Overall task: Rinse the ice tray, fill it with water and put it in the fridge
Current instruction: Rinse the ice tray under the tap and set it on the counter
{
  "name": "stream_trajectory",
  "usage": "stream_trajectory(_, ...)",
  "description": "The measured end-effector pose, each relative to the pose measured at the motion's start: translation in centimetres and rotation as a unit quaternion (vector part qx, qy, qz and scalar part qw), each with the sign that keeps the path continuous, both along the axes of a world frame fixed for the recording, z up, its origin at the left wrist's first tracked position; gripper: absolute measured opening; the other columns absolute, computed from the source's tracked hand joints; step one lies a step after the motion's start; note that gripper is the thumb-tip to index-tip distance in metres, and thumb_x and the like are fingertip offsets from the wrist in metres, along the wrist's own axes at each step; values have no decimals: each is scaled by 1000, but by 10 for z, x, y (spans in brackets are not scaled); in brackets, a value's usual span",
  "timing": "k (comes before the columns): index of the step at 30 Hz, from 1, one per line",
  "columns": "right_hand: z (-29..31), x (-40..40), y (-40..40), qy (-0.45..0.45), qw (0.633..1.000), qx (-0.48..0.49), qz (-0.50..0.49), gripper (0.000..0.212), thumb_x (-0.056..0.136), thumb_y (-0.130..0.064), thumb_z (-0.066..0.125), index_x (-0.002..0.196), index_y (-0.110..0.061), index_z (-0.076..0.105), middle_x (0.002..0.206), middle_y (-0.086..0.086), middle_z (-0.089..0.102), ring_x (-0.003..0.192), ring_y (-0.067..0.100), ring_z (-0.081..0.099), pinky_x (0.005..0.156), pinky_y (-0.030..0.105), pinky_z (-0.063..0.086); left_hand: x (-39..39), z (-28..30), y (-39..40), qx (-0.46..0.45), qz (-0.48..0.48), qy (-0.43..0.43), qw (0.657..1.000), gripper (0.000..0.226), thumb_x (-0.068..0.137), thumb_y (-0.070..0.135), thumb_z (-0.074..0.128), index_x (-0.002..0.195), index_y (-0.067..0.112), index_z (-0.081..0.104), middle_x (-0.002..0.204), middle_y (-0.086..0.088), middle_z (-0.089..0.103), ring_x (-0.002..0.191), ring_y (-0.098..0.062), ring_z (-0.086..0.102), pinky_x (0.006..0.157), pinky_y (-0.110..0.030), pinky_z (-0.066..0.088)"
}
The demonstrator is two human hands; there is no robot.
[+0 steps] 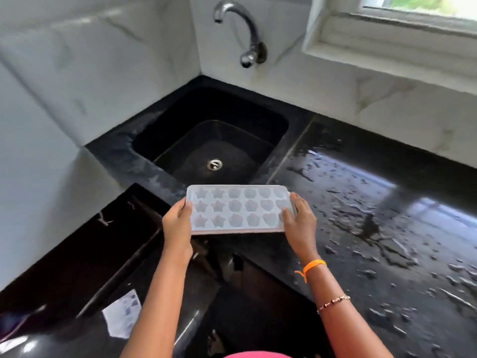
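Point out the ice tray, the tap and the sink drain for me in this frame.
ice tray point(238, 210): head view, on the middle moulds of its top face.
tap point(238, 15): head view, on the curved chrome spout.
sink drain point(214, 164): head view, on the metal strainer in the basin floor.

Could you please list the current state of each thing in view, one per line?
ice tray: held level by its two short ends, in front of the sink, moulds facing up
left hand: grips the tray's left end
right hand: grips the tray's right end
tap: no water running
sink: no standing water, drain uncovered
countertop: wet, streaked with water
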State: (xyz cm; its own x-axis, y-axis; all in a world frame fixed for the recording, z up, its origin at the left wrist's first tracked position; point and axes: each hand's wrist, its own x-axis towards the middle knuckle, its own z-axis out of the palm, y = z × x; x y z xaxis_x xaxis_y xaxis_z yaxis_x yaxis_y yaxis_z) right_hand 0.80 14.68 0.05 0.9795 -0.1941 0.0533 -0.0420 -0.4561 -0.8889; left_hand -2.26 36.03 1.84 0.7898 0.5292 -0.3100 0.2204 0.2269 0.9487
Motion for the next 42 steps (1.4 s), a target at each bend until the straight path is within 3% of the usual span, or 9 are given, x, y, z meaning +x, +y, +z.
stream_trajectory(3,2,7,50,13,999,30,-3,30,83,10,47,111,8,58,116,18,59,109,23,51,93,18,33,0,6,50,-14,-10,-4,1000,18,95,15,51,98,18,68,88,2,72,80,-11,68,68,-24,54)
stream_trajectory(6,3,15,91,36,998,53,-2,36,84,9,44,118,5,56,126,18,56,120,28,49,105,34,34,7,6,88,-42,-32,-4,999,26,98,11,42,104,21,65,94,3,72,87,-12,67,74,-28,52)
stream_trajectory(13,-2,58,137,44,996,72,-31,33,84,8,42,113,4,57,123,18,56,108,21,51,100,37,39,54,-5,132,-107,-74,21,991,35,101,12,34,132,21,49,119,-3,63,104,-18,63,68,-28,53)
stream_trajectory(16,-14,89,152,52,993,87,-57,24,84,6,43,105,8,55,117,23,57,109,36,51,98,47,41,88,-11,149,-128,-94,20,987,31,102,21,37,131,25,48,117,-2,64,105,-19,63,70,-32,54)
stream_trajectory(24,-25,172,176,74,991,96,-53,38,88,-3,44,124,-11,56,118,-6,54,108,8,49,95,22,39,183,-13,179,-116,-91,31,989,34,102,24,37,134,24,48,122,-6,62,106,-22,61,68,-34,53)
stream_trajectory(28,-20,201,182,79,994,57,-39,43,86,-17,44,128,-16,54,133,1,54,124,17,49,108,39,40,219,-11,186,-132,-92,39,986,35,102,26,36,134,23,49,123,-6,61,108,-23,60,68,-35,52)
stream_trajectory(30,-13,221,181,68,996,18,-52,40,90,-9,47,130,-10,52,137,3,51,128,18,45,111,32,35,236,-12,186,-150,-103,28,983,34,102,27,35,133,23,49,121,-5,62,109,-23,59,70,-35,51)
stream_trajectory(36,27,297,187,-16,990,-137,-27,26,92,-14,50,114,-11,63,119,4,62,115,24,53,99,38,43,289,0,184,-151,-167,9,974,25,99,31,39,116,27,57,111,-4,66,102,-21,62,70,-35,50)
stream_trajectory(42,75,398,205,-111,974,-190,-57,42,91,-6,49,133,-10,46,133,12,43,108,31,55,83,29,41,352,11,192,-154,-245,9,957,28,98,32,42,120,24,57,110,-6,66,99,-22,63,68,-35,51)
